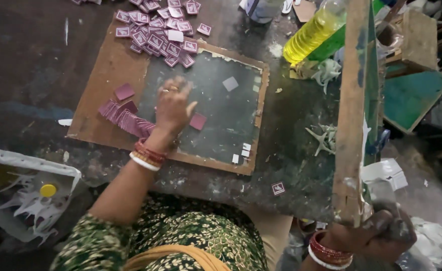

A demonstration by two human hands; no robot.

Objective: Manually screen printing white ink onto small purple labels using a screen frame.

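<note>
Fingers [177, 95] of my left hand [172, 108] spread flat, gripping nothing, beside the maroon square card [198, 121] on the dark glass pane [231, 118]; my right hand [384, 231] clenches the long wooden board [354, 110], upright.

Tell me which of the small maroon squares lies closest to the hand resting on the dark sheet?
The single maroon square lying flat just right of the left hand, by the thumb. The others sit in a fanned row at the wrist or heaped at the board's top.
</note>
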